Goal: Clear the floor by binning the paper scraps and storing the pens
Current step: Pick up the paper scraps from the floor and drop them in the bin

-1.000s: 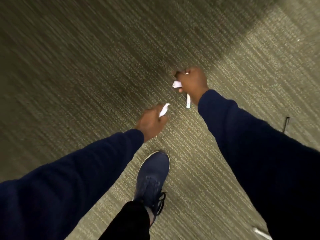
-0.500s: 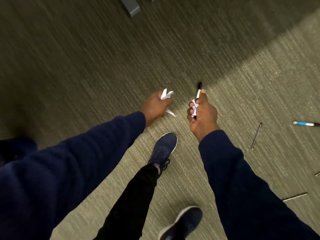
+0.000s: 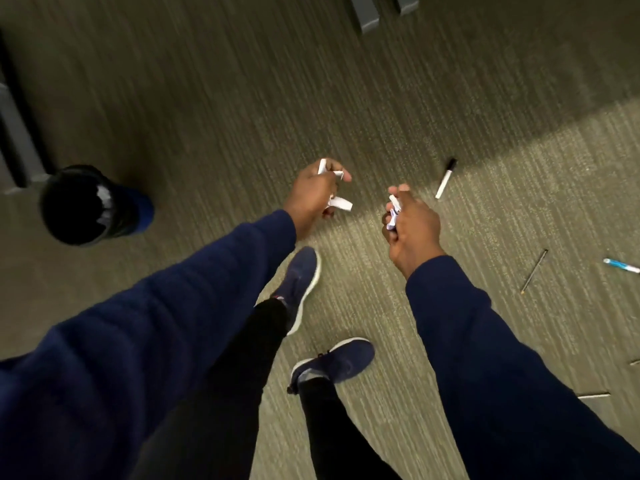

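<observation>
My left hand (image 3: 313, 194) is closed on white paper scraps (image 3: 337, 202) that stick out above and below the fist. My right hand (image 3: 412, 226) is closed on a crumpled white paper scrap (image 3: 394, 211). Both hands hang above the carpet ahead of my feet. A black bin (image 3: 81, 206) with a dark liner stands on the floor to the left. On the carpet to the right lie a white marker with a black cap (image 3: 446, 178), a thin dark pen (image 3: 535, 271) and a blue-and-white pen (image 3: 621, 266).
Grey furniture legs (image 3: 365, 13) stand at the top, and a grey frame (image 3: 17, 133) runs along the left edge. My two dark shoes (image 3: 301, 282) are on the carpet below the hands. More thin pens lie at the right edge (image 3: 594, 395).
I have straightened up and the view has swung left, bringing the bin into sight. Both hands still hold their paper scraps. The black-capped marker now appears apart from my right hand.
</observation>
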`<state>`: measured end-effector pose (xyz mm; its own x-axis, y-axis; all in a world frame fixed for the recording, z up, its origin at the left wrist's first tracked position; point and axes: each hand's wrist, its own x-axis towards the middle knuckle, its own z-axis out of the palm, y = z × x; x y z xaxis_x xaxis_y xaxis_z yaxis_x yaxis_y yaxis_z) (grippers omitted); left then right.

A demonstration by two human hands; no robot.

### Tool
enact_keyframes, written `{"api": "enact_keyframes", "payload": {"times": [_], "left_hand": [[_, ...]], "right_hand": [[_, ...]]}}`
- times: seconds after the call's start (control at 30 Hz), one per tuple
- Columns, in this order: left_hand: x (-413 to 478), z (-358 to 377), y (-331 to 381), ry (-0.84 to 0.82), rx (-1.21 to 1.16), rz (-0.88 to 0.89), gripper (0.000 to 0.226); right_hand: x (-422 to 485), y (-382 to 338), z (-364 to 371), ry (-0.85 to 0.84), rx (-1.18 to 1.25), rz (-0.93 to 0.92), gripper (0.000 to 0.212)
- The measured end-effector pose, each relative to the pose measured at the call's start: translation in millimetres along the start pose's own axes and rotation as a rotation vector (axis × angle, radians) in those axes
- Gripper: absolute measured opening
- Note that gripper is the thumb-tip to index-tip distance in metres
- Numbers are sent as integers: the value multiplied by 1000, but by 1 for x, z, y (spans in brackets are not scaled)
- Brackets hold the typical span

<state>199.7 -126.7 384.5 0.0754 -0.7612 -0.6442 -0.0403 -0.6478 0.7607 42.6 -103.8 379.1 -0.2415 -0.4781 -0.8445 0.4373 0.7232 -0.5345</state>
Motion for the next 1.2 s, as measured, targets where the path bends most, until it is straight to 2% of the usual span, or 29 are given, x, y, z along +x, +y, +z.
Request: {"api": "enact_keyframes", "payload": {"times": [0.2,0.3,0.5,0.6,0.7,0.73,0.83,0.93,1.07,1.13,1.2], "left_hand": [[-10,-99,-26,177,-290,-121,33],[4,-159,-48,260,-334,-154,33],[24,-299,-74,414,-413,-247,28],[28,-381,-79,551,-535,-298,27],[32,-461,-90,645,-614,-284,23],[34,-486,-96,649,-605,-285,25],[37,-548,-120,603,-757,-301,61],[43,-589,-144,495,-744,-281,64],[55,-618,-169,486,-793,-288,65],[64,-626,-175,481,-949,-290,69],[74,-632,-182,406,-1019,-308,76]], "right_hand": [[-33,44,64,-46,-33,53,27],[-36,74,117,-37,-70,115,29],[-37,143,256,-120,-249,190,34],[-42,189,338,-178,-363,207,33],[-52,235,416,-229,-442,215,33],[-54,249,439,-252,-461,212,34],[-59,289,498,-335,-562,210,34],[-60,327,541,-478,-694,120,46],[-63,362,577,-563,-798,143,51],[-67,372,593,-532,-696,214,54],[-66,382,607,-586,-521,330,56]]}}
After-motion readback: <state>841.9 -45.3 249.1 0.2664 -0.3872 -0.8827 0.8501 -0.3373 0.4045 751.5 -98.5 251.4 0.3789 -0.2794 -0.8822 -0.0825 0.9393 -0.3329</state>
